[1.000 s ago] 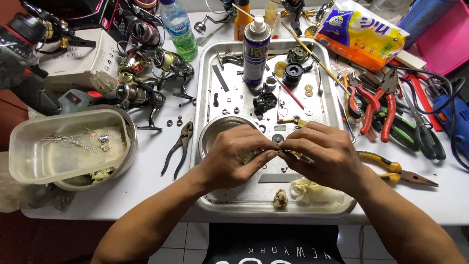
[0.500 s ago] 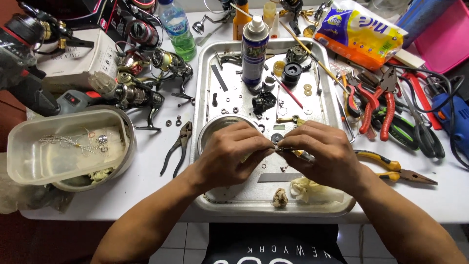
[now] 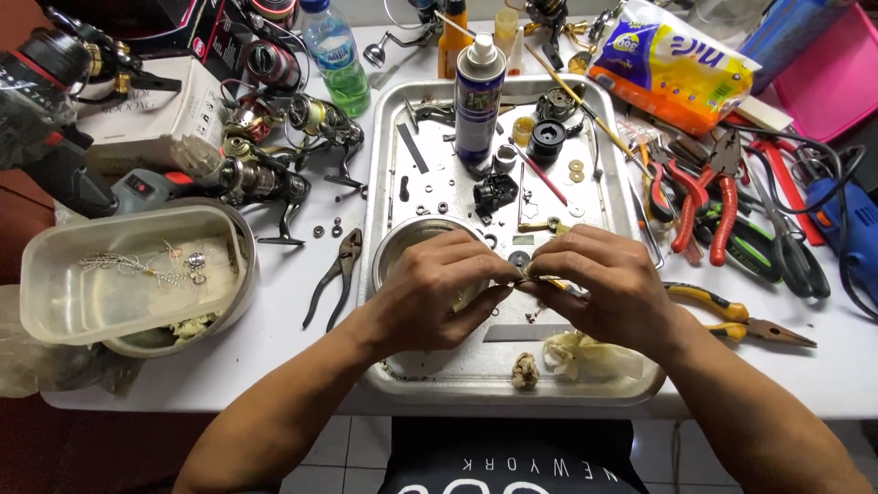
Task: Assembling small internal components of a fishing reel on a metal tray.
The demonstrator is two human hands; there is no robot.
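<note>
Bright even overhead light, soft shadows, glare on metal tray (image 3: 622,206), sharp focus, wide-angle bending at edges

spray can (image 3: 478,96), green bottle (image 3: 335,57), red pliers (image 3: 702,197)

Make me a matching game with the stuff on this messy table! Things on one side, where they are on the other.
Things:
1. spray can
2. black pliers
3. green bottle
4. small metal part

Places:
A. pinched between both hands
B. standing in the metal tray
C. lying left of the tray
D. at the table's far edge

Pairs: 1-B, 2-C, 3-D, 4-A
</note>
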